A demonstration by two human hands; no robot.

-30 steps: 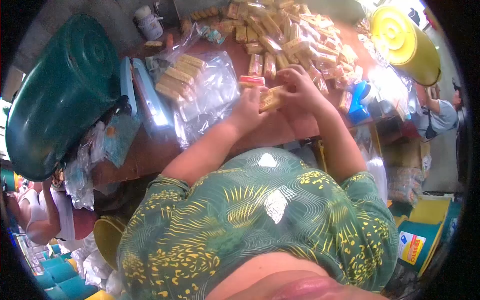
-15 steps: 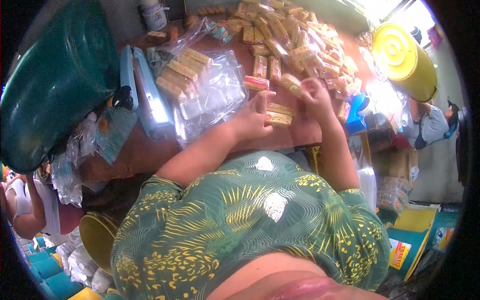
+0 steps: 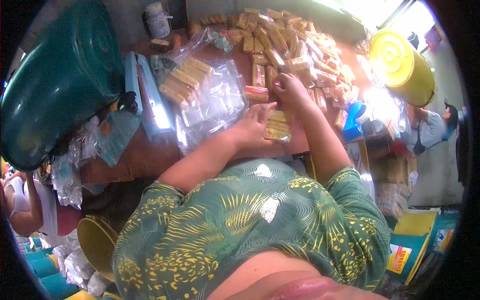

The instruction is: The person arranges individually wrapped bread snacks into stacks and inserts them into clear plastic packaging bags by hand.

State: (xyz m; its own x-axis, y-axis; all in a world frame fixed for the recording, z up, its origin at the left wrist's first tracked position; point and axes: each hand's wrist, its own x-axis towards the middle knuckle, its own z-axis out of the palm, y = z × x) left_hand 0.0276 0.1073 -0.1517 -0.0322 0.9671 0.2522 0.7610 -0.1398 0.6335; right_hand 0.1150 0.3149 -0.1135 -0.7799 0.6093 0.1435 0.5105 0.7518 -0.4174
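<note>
My left hand (image 3: 251, 123) lies at the left end of a small stack of yellow-brown wrapped packets (image 3: 278, 126), fingers stretched along it and touching it. They look like biscuit packets in clear film. Farther up, my right hand (image 3: 292, 91) has its fingers bent around the near end of another wrapped packet (image 3: 271, 75), partly hidden by the fingers. A packet with a red label (image 3: 256, 93) lies between the two hands. Beyond them spreads a large heap of similar packets (image 3: 300, 47).
Clear plastic bags (image 3: 215, 95) lie at left with a row of packets (image 3: 186, 80) on top. Beside them is a long light-blue sealer-like device (image 3: 145, 95). A green drum (image 3: 60, 80), a blue dispenser-like object (image 3: 354, 117) and a yellow bucket (image 3: 400, 65) flank the table. Other people are on both sides.
The packet my right hand held has come down onto the stack by my left hand. My right hand has moved up and left to another packet. My left hand stays beside the stack.
</note>
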